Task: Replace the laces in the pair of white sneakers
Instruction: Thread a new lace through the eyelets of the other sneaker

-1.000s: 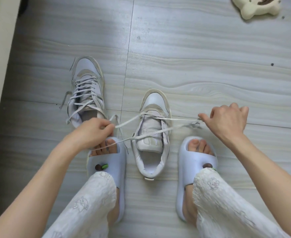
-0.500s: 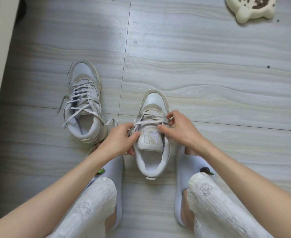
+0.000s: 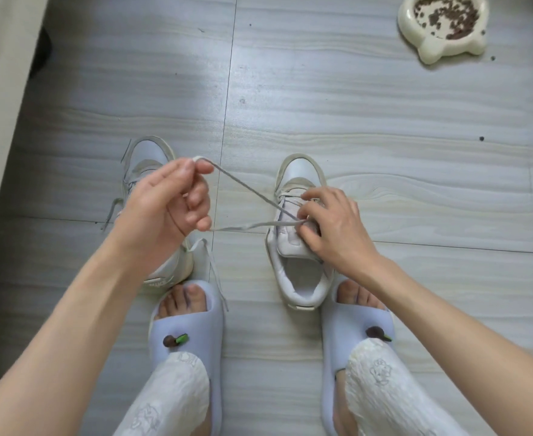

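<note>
item: lace work on the right-hand worn white leather sneaker [image 3: 296, 184], standing toe-away on the pale grey wood-grain tiled floor [image 3: 353, 121], just ahead of the person's right lilac foam slide sandal [image 3: 353, 322].

left hand [image 3: 164, 209]: raised over the other white sneaker [image 3: 147, 155], fingers curled, thumb and forefinger pinching a loop of flat grey-white shoelace [image 3: 246, 190]. two strands run taut from it, converging at the right-hand sneaker's tongue.

right hand [image 3: 331, 225]: resting on the eyelet area of that sneaker, fingertips bent and pinching the lace where the strands meet; which eyelet is in use is hidden by the fingers.

second sneaker: laced, one loose lace end [image 3: 215, 272] trailing on the floor beside the left lilac foam slide sandal [image 3: 189, 322].

also present: cream cat-face ceramic bowl of brown kibble [image 3: 444, 26] near the far right corner of the floor, well apart from the work.

handling note (judgement): the lace appears to be drawn through the lower eyelets. to do it well, hold the shoe steady with the right hand, pull the loop evenly so both strands slide without twisting, keep the flat lace lying flat, and avoid snagging the neighbouring shoe's trailing end.
</note>
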Available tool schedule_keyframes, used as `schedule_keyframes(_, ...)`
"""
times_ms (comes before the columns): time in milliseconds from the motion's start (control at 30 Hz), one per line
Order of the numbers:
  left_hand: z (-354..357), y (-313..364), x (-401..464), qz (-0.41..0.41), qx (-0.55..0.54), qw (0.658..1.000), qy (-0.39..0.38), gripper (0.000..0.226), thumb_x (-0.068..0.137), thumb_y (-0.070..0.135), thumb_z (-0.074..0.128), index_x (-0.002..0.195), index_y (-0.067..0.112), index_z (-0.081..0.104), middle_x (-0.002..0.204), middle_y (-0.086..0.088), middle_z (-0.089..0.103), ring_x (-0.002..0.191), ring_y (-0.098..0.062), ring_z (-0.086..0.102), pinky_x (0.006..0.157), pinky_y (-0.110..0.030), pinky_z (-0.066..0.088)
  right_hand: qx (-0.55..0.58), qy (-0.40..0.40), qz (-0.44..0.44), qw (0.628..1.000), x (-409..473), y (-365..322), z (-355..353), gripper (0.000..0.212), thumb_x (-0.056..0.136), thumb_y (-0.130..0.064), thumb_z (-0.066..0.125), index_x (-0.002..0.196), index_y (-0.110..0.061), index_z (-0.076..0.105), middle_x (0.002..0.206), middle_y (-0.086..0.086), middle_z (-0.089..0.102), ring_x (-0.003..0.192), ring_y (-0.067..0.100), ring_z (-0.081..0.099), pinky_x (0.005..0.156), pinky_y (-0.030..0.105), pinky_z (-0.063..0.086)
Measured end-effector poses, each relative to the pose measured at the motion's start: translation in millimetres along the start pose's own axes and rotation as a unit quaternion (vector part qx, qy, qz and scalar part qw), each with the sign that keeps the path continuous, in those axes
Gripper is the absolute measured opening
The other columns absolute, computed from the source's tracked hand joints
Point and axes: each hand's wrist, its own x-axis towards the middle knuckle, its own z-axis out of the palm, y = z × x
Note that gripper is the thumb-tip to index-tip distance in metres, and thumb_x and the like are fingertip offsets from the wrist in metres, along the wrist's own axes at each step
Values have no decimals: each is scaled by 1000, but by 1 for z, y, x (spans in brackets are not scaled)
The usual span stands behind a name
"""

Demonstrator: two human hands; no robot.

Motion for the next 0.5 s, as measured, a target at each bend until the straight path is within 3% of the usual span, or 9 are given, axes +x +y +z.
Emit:
schedule_keyframes(133, -11, 0, -2, -6, 0, 997, 71, 19, 91, 24, 42, 96, 24, 60, 42, 9, 30, 28, -1, 20, 31, -9, 19, 51, 57, 42, 996, -10, 5, -10, 24, 82, -24, 46, 87, -10, 64, 85, 3, 66, 78, 27, 61, 76, 29, 36)
schedule_keyframes(267, -29, -15, 4, -18, -58, 982, 179, 23, 98, 17, 37, 88, 23, 56, 36, 11, 25, 26, -3, 17, 29, -14, 15, 42, 92, 78, 992, -16, 13, -19, 24, 81, -22, 48, 89, -14, 69, 81, -1, 67, 69, 20, 60, 73, 29, 33)
schedule_keyframes(333, -38, -24, 6, -17, -33, 968, 249, 26, 98, 14, 36, 83, 21, 56, 36, 11, 25, 28, -3, 17, 29, -14, 13, 78, 100, 121, 984, -19, 14, -22, 18, 83, -18, 52, 86, -16, 70, 70, -3, 63, 63, 12, 53, 71, 25, 30)
schedule_keyframes(433, -47, -33, 1, 11, 221, 930, 294, 28, 97, 14, 41, 80, 25, 60, 38, 13, 29, 30, -4, 20, 34, -13, 16, 164, 112, 248, 948, -25, 25, -26, 12, 89, -16, 58, 85, -13, 69, 55, 4, 50, 54, 8, 43, 58, 14, 32)
schedule_keyframes(500, -45, -37, -3, -2, 445, 870, 215, 22, 95, 22, 49, 83, 29, 65, 44, 11, 42, 36, -6, 33, 42, -21, 28, 168, 97, 304, 933, -33, 35, -26, 15, 91, -17, 56, 87, -11, 69, 58, 12, 50, 54, 9, 41, 57, 16, 33)
